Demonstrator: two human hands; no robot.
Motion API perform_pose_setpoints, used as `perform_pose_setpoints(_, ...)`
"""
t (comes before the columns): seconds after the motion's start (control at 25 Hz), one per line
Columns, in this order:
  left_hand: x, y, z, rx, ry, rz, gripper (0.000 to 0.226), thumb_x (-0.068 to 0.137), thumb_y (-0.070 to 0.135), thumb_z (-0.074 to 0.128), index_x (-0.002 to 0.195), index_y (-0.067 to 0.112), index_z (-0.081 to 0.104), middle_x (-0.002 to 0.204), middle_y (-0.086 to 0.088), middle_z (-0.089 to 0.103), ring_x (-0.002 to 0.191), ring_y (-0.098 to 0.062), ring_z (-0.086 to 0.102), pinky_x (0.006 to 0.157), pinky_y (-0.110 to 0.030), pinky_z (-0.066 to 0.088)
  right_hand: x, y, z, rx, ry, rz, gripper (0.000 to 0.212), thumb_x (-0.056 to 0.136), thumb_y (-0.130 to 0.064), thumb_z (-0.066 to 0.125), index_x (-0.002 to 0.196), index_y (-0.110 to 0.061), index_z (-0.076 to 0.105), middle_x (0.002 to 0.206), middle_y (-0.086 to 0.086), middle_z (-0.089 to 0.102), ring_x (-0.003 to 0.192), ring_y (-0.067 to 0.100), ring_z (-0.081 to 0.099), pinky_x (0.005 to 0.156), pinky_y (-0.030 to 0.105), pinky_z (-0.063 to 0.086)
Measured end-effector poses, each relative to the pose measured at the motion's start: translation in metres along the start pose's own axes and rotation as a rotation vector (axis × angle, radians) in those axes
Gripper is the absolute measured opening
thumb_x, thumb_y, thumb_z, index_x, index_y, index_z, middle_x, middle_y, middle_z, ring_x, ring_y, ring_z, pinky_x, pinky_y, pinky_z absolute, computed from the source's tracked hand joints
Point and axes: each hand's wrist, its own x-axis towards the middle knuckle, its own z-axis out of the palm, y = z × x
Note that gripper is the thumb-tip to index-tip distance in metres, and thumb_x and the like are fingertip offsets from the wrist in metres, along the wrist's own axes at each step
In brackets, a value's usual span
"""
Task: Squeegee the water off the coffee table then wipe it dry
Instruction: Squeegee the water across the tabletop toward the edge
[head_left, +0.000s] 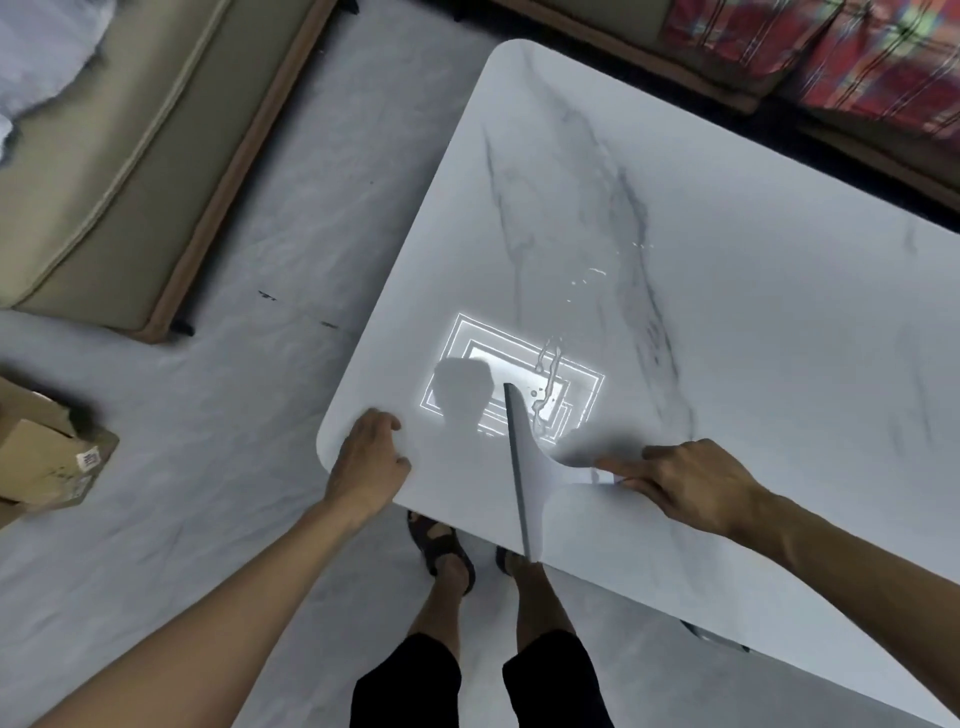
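Note:
A white marble-look coffee table (727, 312) fills the right half of the view. Water (545, 384) lies in streaks and drops near its front corner, trailing away toward the table's middle. A white squeegee (527, 467) with a grey blade rests on the tabletop, its blade running from the wet patch to the near edge. My right hand (691, 486) grips its handle on the right side. My left hand (369, 457) rests on the table's rounded front-left corner, fingers spread over the edge.
A beige sofa (119, 171) stands at the upper left, a cardboard box (47, 462) on the floor at left. A red patterned sofa (831, 57) runs behind the table. My feet in sandals (447, 545) stand at the table's near edge.

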Motion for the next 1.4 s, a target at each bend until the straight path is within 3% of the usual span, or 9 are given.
perform_pose_setpoints(0.08,0.005,0.022,0.013,0.027,-0.078,0.033,0.039,0.084,0.012,0.057,0.121,0.011,0.046,0.127,-0.006,0.043,0.115,-0.024,0.048,0.100,-0.038,0.044,-0.018,0.021,0.003,-0.006,-0.044,0.037,0.049,0.094,-0.057,0.006,0.135,-0.064,0.030,0.084,-0.008,0.061,0.070,0.019,0.064,0.055,0.026,0.035)
perform_pose_setpoints(0.24,0.011,0.056,0.034,0.081,-0.177,0.038,0.041,0.083,0.017,0.059,0.122,0.013,0.047,0.126,-0.006,0.035,0.113,-0.024,0.047,0.096,-0.033,0.044,-0.042,0.050,0.003,0.001,-0.037,0.036,0.037,0.099,-0.050,0.033,0.134,-0.064,0.035,0.079,-0.006,0.063,0.066,0.025,0.064,0.053,0.028,0.032)
perform_pose_setpoints(0.36,0.009,0.071,0.042,0.094,-0.207,-0.014,0.039,0.085,0.017,0.058,0.122,0.012,0.047,0.128,-0.007,0.034,0.112,-0.026,0.049,0.093,-0.032,0.045,-0.062,0.078,0.001,-0.052,-0.035,0.047,0.037,0.099,-0.050,0.033,0.133,-0.064,0.035,0.077,-0.006,0.061,0.065,0.023,0.063,0.052,0.027,0.030)
perform_pose_setpoints(0.6,-0.008,0.095,0.050,0.011,-0.047,-0.172,0.040,0.087,0.010,0.054,0.126,0.014,0.049,0.126,-0.005,0.052,0.106,-0.023,0.056,0.085,-0.030,0.045,-0.095,0.117,-0.020,-0.079,-0.128,0.088,0.039,0.098,-0.054,0.020,0.135,-0.064,0.027,0.082,-0.007,0.061,0.070,0.021,0.063,0.055,0.028,0.030)
perform_pose_setpoints(0.68,-0.013,0.104,0.052,-0.024,0.051,-0.197,0.029,0.086,0.005,0.054,0.114,0.014,0.054,0.115,-0.007,0.059,0.095,-0.022,0.057,0.076,-0.029,0.046,-0.084,0.104,-0.023,-0.071,-0.155,-0.018,0.040,0.099,-0.054,0.018,0.135,-0.059,0.035,0.091,-0.006,0.064,0.076,0.023,0.064,0.058,0.029,0.035)
perform_pose_setpoints(0.8,-0.019,0.112,0.050,-0.152,0.203,-0.271,0.018,0.087,0.000,0.056,0.095,0.016,0.056,0.095,-0.009,0.064,0.079,-0.021,0.058,0.066,-0.028,0.046,-0.034,0.054,-0.016,-0.031,-0.254,-0.333,0.038,0.103,-0.042,0.028,0.140,-0.048,0.038,0.105,0.003,0.066,0.088,0.031,0.065,0.065,0.034,0.042)
perform_pose_setpoints(1.0,-0.025,0.104,0.048,-0.179,0.315,-0.371,0.012,0.088,0.009,0.060,0.096,0.017,0.058,0.091,-0.004,0.067,0.079,-0.025,0.061,0.067,-0.030,0.047,0.031,-0.019,0.002,-0.199,-0.272,-0.624,0.043,0.101,-0.027,0.042,0.142,-0.038,0.039,0.106,0.006,0.066,0.090,0.030,0.064,0.064,0.030,0.036)
perform_pose_setpoints(1.2,-0.023,0.102,0.064,-0.182,0.207,-0.406,0.026,0.092,0.011,0.054,0.117,0.011,0.054,0.121,-0.007,0.063,0.104,-0.026,0.058,0.081,-0.031,0.043,0.045,0.032,-0.001,-0.181,-0.170,-0.566,0.040,0.101,-0.032,0.039,0.139,-0.045,0.041,0.116,-0.002,0.065,0.107,0.025,0.060,0.081,0.033,0.044)
perform_pose_setpoints(1.4,-0.014,0.121,0.070,-0.213,0.153,-0.357,0.034,0.085,0.005,0.064,0.117,0.009,0.054,0.118,-0.008,0.061,0.105,-0.025,0.058,0.085,-0.031,0.045,0.023,0.126,-0.025,-0.065,-0.094,-0.343,0.034,0.100,-0.047,0.035,0.131,-0.060,0.042,0.106,-0.009,0.065,0.099,0.021,0.063,0.066,0.028,0.036)
